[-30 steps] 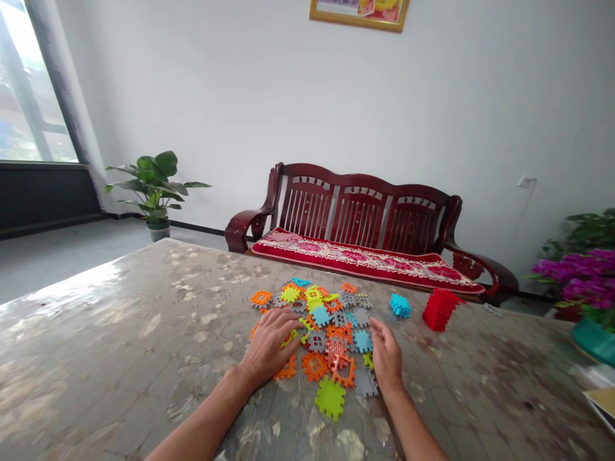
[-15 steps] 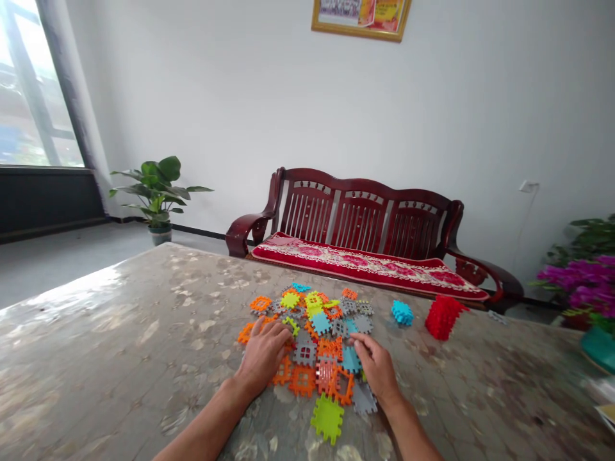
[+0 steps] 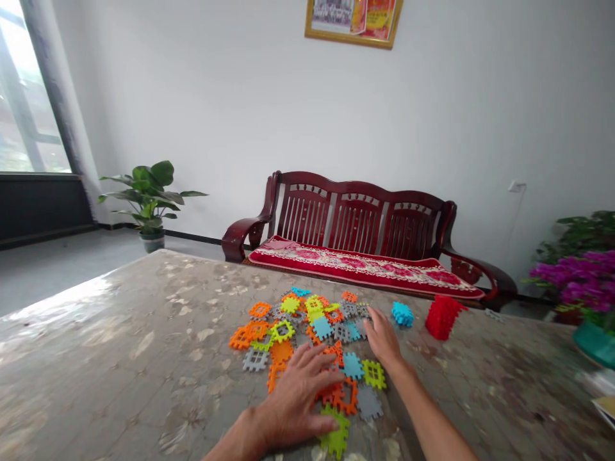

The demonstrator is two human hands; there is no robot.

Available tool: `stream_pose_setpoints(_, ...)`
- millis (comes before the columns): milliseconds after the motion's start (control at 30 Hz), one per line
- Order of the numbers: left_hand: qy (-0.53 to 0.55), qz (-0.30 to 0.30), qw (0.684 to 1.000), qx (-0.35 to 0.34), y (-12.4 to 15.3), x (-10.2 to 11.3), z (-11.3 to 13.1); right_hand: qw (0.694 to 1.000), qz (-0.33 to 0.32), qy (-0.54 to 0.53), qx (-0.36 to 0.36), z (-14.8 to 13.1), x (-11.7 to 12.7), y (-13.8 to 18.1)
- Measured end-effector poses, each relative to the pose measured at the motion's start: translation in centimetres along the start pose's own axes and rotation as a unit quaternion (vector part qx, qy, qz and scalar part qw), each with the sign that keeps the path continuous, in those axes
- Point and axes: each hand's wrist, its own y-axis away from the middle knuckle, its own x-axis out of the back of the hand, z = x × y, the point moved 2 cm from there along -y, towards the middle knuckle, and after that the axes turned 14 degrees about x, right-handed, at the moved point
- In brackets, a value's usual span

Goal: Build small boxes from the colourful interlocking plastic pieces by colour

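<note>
A heap of flat interlocking plastic tiles (image 3: 307,333) in orange, grey, lime and light blue lies on the patterned table (image 3: 120,358). My left hand (image 3: 298,400) rests flat on the near tiles with fingers spread, over orange tiles and a lime tile (image 3: 336,435). My right hand (image 3: 383,336) reaches farther out, fingers stretched, touching grey and blue tiles at the heap's right side. A small blue built cube (image 3: 401,314) and a red built cube (image 3: 442,316) stand to the right of the heap.
A dark wooden bench (image 3: 360,237) with a red cushion stands behind the table. A potted plant (image 3: 148,195) is at the left by the window, purple flowers (image 3: 583,282) in a teal pot at the right edge.
My left hand has drawn back toward me and spread flat over the near tiles. My right hand has reached forward to the heap's far right. Several tiles on the left were pushed apart.
</note>
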Motion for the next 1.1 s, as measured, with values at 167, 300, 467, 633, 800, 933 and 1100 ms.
stream_pose_setpoints(167, -0.01, -0.069, 0.996, -0.046, 0.6, -1.2, 0.2, 0.995, -0.085, 0.05, -0.017, 1.3, -1.3, -1.6)
stream_pose_setpoints(300, -0.036, -0.053, 0.998, -0.002, 0.2, -1.5, -0.9, 0.995, -0.095, 0.024, 0.005, 1.5, -1.2, -0.2)
stream_pose_setpoints(467, -0.066, -0.003, 0.997, 0.024, -0.1, -1.3, -1.7, 0.993, -0.043, -0.104, 0.039, 0.7, 0.3, 2.1)
stream_pose_setpoints(633, -0.089, 0.074, 0.993, 0.035, -0.3, -1.3, -2.7, 0.979, 0.065, -0.184, -0.051, 1.0, 1.5, 4.0)
stream_pose_setpoints(800, -0.108, 0.206, 0.965, 0.121, -0.4, 0.6, -5.4, 0.977, 0.103, -0.169, -0.084, 2.2, 1.5, 5.0)
stream_pose_setpoints(933, -0.138, 0.316, 0.888, 0.305, 0.9, 3.6, -9.8, 0.991, 0.065, -0.101, -0.056, 2.4, 1.3, 4.9)
stream_pose_setpoints(1100, -0.13, 0.26, 0.794, 0.534, 2.3, 5.4, -14.2, 0.997, 0.035, -0.065, -0.036, 1.8, 0.8, 4.5)
